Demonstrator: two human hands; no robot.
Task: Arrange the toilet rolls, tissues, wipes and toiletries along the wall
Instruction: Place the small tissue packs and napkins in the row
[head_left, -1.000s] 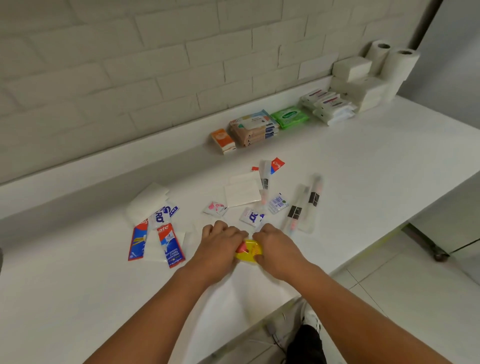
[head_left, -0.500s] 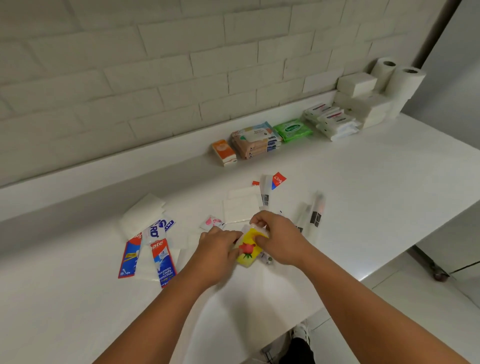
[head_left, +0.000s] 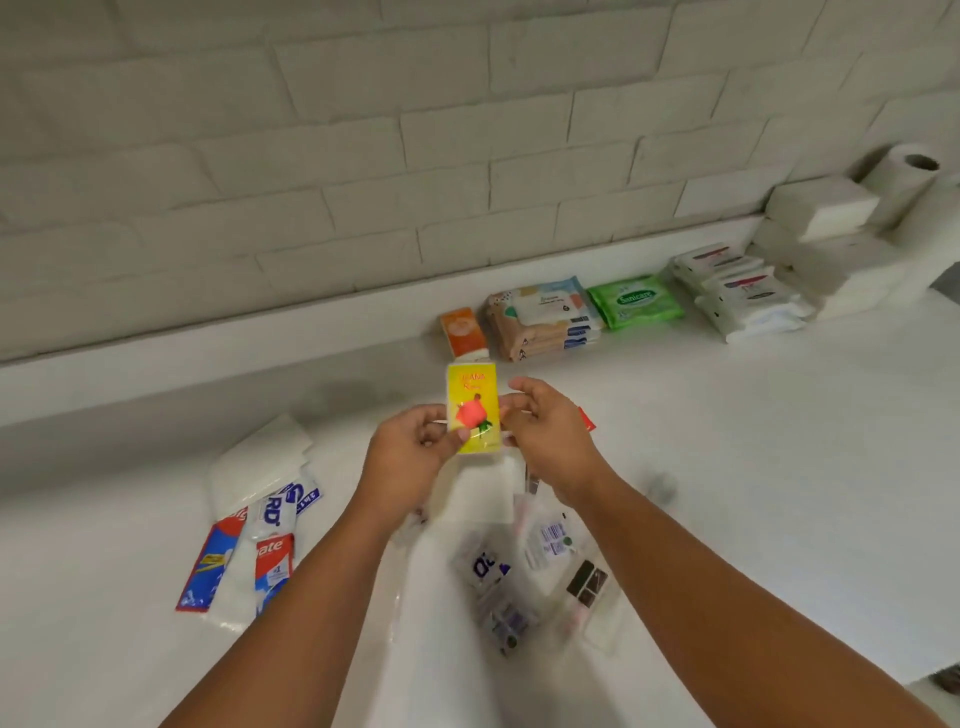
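Whereas half a second ago the yellow packet (head_left: 472, 408) lay low over the clutter, I now log it lifted upright above the white counter (head_left: 753, 441), rose print facing me. Left hand (head_left: 410, 449) is closed on its lower left edge, thumb on the front; right hand (head_left: 545, 431) pinches its right edge, index finger raised. View has shifted closer to the wall since then.

Surface, left to right: folded white tissue pack (head_left: 260, 462), toothpaste sachets (head_left: 244, 551) in red and blue, blurred clear sachets (head_left: 524, 566) between my forearms.

Along the white brick wall (head_left: 363, 156): orange pack (head_left: 464, 332), stacked beige wipes (head_left: 545, 319), green Sanicare wipes (head_left: 636, 301), white wipe packs (head_left: 743, 291), white tissue blocks (head_left: 826, 234), toilet roll (head_left: 906, 184) at far right. These sit touching or just beside one another.
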